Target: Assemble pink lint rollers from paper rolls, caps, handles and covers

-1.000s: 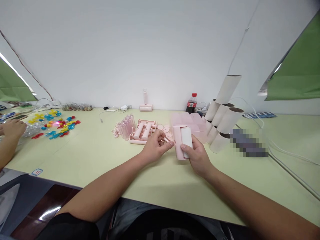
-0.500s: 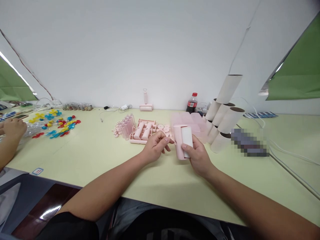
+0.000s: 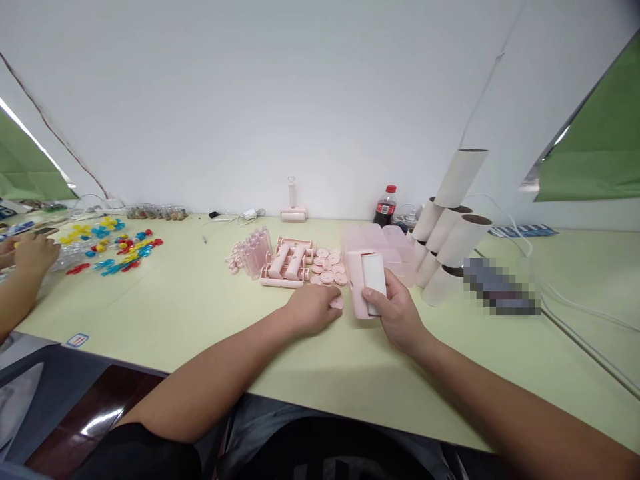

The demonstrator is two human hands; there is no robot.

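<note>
Low over the table, my left hand is closed with a small pink disc at its fingertips. Behind it lies a loose group of pink round discs. My right hand grips a lint roller, its thumb pressing on the white roll; a curved pink cover wraps its left side. Left of the discs are pink roller frames, some stacked on others. Clear pink handle tubes stand next to them. The far fingers of both hands are partly hidden.
Translucent pink covers sit behind my right hand. Stacked white cardboard tubes rise at the right, near a cola bottle. An assembled roller stands by the wall. Another person's hand works by colourful plastic pieces.
My left hand has lowered to the table in front of the discs and closed on a pink disc. My right hand holds the lint roller in nearly the same place.
</note>
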